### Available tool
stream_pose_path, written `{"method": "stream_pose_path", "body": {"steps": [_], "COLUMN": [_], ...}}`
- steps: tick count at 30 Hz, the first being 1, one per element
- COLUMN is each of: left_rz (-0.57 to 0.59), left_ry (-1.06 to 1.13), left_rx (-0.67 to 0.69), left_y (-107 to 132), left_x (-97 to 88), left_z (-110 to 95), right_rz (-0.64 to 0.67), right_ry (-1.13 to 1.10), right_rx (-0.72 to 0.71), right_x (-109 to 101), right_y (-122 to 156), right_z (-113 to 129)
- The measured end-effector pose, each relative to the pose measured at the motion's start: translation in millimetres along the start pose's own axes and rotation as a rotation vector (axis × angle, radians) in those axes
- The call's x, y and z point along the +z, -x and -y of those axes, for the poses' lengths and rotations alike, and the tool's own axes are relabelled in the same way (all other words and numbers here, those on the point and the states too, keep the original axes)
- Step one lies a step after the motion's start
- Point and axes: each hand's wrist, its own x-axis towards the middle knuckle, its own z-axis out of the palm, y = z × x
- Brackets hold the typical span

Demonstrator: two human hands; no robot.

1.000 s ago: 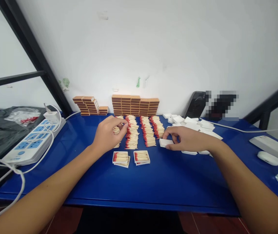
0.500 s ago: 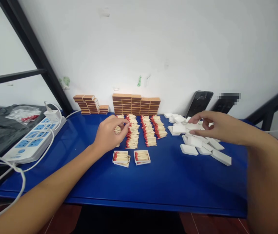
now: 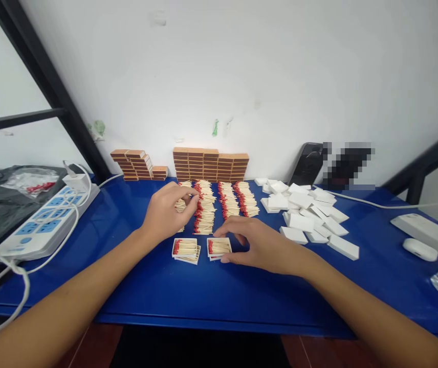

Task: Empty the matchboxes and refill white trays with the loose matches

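Observation:
My left hand (image 3: 167, 212) rests at the left end of the rows of red-tipped matches (image 3: 219, 204), fingers pinched on a few matches there. My right hand (image 3: 255, 245) lies on the blue table (image 3: 242, 291) beside the right of two open trays filled with matches (image 3: 219, 247), its thumb and fingers closed on that tray's edge. The other filled tray (image 3: 185, 249) sits stacked on one more just to the left. A heap of white empty boxes (image 3: 307, 214) lies to the right.
Brown matchbox sleeves (image 3: 210, 164) are stacked against the wall, with a smaller stack (image 3: 136, 164) to their left. A white power strip (image 3: 46, 220) with cables lies at the left. A phone (image 3: 308, 163) leans on the wall; a white keyboard (image 3: 430, 235) and mouse (image 3: 418, 249) are at right.
My right hand left the white box heap and came down left to the filled tray at the front. My left hand stayed at the match rows.

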Motion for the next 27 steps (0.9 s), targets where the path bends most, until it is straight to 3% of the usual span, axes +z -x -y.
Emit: {"method": "stream_pose_path", "body": {"steps": [5,11,16,27], "left_rz": [-0.005,-0.008,-0.003,-0.024], "left_ry": [0.002,0.009,0.021,0.010], "left_rx": [-0.008,-0.005,0.008,0.013], "left_y": [0,-1,1,-2], "left_x": [0.5,1.1,1.7,-0.9], "left_z": [0,0,0,-2], "right_rz": [-0.042,-0.039,0.056,0.082], "right_ry": [0.012,0.095,0.148,0.186], "right_rx": [0.030,0.287,0.343,0.327], "right_x": [-33,-79,-76,-67], "right_y": [10,26,22,19], "right_z": [-14,-45,-53,-56]}}
